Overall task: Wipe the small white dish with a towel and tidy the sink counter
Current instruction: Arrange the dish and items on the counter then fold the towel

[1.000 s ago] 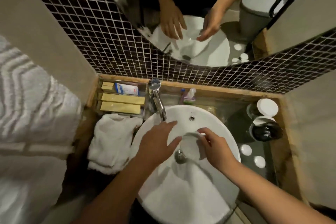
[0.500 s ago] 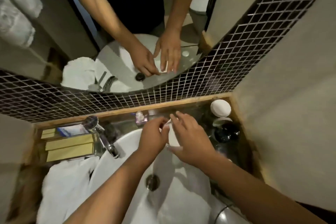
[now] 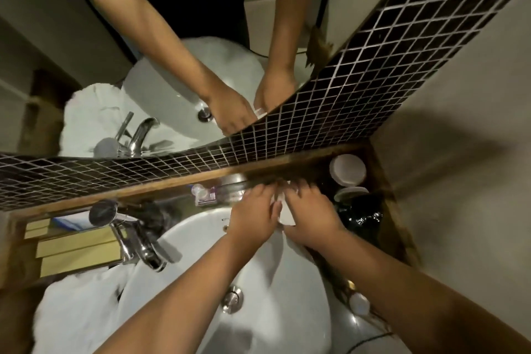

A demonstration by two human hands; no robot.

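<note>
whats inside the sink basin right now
Only the metal drain plug shows on the bare white sink basin. Both forearms cross over it, covering parts of the bowl; the hands hold the small white dish past the back rim.

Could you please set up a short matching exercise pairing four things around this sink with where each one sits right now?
Things:
1. small white dish
2. white towel
3. faucet
4. round white lid

Places:
A. far right corner of the counter, by the wall
B. heaped on the counter to the left of the basin
C. held between the left hand and the right hand, over the basin's far rim
D. at the basin's back left edge, spout over the bowl

Pairs: 1-C, 2-B, 3-D, 4-A
</note>
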